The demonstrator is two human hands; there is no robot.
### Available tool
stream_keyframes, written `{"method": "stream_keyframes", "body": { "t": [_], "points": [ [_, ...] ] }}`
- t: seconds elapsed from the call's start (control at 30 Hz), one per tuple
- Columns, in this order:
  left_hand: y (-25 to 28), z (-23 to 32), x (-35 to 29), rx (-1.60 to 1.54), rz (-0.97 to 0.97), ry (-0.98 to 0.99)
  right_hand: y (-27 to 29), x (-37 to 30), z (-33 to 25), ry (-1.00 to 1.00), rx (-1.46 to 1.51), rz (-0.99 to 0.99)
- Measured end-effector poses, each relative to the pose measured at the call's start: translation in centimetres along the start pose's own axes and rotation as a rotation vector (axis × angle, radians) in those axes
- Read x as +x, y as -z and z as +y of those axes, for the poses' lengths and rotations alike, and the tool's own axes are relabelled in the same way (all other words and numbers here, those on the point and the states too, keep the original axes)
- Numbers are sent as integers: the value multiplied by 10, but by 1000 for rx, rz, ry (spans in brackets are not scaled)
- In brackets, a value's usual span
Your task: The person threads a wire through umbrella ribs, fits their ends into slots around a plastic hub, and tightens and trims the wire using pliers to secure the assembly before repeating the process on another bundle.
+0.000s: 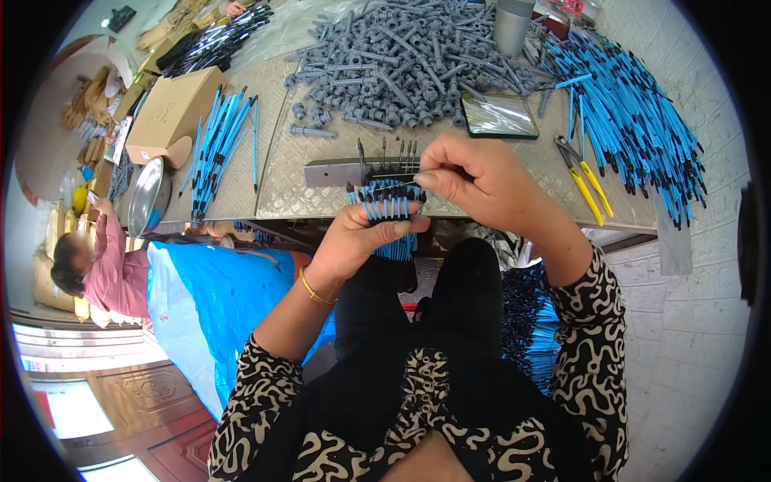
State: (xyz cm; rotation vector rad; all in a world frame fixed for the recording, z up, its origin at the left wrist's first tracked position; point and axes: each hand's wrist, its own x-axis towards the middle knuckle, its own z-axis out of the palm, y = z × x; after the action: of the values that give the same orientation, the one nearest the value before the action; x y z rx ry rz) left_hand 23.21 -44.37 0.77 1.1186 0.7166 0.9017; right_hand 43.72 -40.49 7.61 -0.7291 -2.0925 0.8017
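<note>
My left hand [361, 237] is closed around a bundle of thin blue rods with black ends [391, 210], held upright at the table's near edge. Just above the bundle, my right hand [470, 181] pinches a thin metallic rod [393, 175] that points left across the bundle's top. Its exact kind is too small to tell. Behind both hands sits a grey metal bar [328, 174] with several dark pins [361, 153] standing up beside it. Part of the bar is hidden by my hands and the bundle.
Grey plastic parts [401, 68] are heaped at the back. Blue rods lie in piles at right [630, 112] and left [217, 153]. Yellow-handled pliers [586, 181], a shallow black tray [499, 116], a cardboard box [173, 112] and a metal bowl [150, 197] are around. A person in pink [116, 269] is at left.
</note>
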Motion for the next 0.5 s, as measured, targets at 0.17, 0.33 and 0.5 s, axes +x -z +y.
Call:
{"method": "stream_keyframes", "body": {
  "t": [0.17,0.33,0.5],
  "points": [
    [0,5,0,35,-27,23,0,2,0,66,-74,7],
    [-1,9,0,61,-1,66,4,7,0,97,-124,-49],
    [2,5,-1,47,-51,39,-11,-4,-13,-11,-132,45]
  ]
}}
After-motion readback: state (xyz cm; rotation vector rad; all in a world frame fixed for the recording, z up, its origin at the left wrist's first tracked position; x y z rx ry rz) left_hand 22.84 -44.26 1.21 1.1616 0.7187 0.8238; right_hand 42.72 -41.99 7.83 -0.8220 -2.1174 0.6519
